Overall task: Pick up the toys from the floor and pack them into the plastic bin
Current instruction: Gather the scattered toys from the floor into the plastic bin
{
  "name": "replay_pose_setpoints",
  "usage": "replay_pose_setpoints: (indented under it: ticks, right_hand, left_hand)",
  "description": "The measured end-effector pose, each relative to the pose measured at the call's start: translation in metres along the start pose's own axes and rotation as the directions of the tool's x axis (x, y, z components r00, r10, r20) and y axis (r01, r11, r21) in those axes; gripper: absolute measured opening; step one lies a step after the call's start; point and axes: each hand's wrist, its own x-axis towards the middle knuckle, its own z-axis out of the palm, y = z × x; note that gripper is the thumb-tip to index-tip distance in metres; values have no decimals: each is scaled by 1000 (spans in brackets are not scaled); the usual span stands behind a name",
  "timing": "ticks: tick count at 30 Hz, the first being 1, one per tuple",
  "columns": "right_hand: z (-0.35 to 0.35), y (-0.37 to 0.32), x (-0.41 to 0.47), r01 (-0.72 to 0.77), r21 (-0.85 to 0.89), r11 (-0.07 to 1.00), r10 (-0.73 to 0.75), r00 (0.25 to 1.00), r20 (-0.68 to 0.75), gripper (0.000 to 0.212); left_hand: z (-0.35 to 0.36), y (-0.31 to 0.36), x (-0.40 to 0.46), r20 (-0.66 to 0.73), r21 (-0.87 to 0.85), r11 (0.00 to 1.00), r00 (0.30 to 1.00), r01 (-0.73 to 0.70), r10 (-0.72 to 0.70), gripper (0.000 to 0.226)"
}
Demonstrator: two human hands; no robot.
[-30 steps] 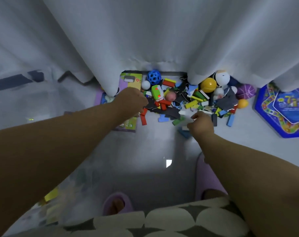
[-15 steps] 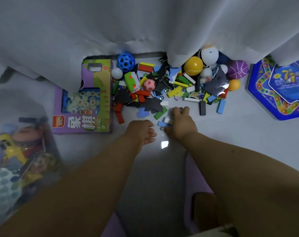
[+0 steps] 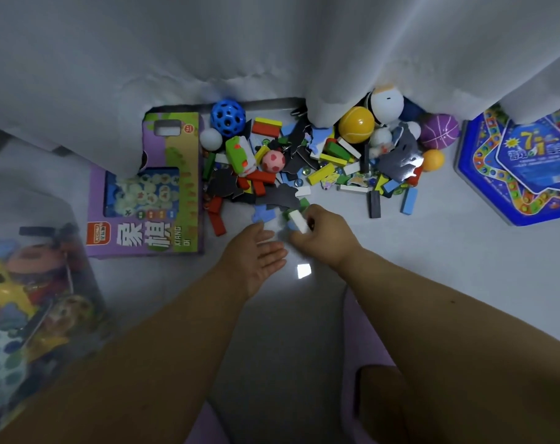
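Beside the toy pile (image 3: 307, 161), right hand (image 3: 325, 233) grip holds white block (image 3: 299, 222); left hand (image 3: 256, 254) wide, curtain (image 3: 272, 43) overhanging.

The right hand (image 3: 325, 233) pinched a white block (image 3: 298, 222) at the near edge of the toy pile (image 3: 307, 161). The left hand (image 3: 256, 254) lay open, palm up, just beside it. A purple game box (image 3: 150, 200) lay left of the pile, partly under a white curtain (image 3: 272, 40).

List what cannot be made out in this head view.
- Toys behind the curtain: the white round toy is partly covered by its hem.
- Plastic bin: cut off at the left edge, contents blurred.
- Right hand grip: blocks beyond the white block unclear.
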Motion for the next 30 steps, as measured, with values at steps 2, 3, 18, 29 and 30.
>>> replay_pose_setpoints:
  ticks: [2,3,18,29,30]
  right_hand:
    - [8,-16,-11,94,61,994,-98,993,69,24]
    - [12,-25,-16,148,55,987,-154,981,122,24]
    - [5,-8,42,-19,-317,948,-23,991,-128,77]
    - [18,-18,40,7,-557,831,-35,999,-40,44]
    - [15,-18,40,4,-559,829,-28,999,-34,44]
  left_hand:
    - [-3,-1,-2,88,-145,989,996,27,-15,46]
    - [-5,-1,-3,134,-241,969,991,52,-19,49]
    - [-34,-2,7,74,-292,954,996,67,-48,49]
    - [-41,-1,14,109,-294,956,994,8,25,53]
    - [-40,0,13,111,-292,957,993,2,32,52]
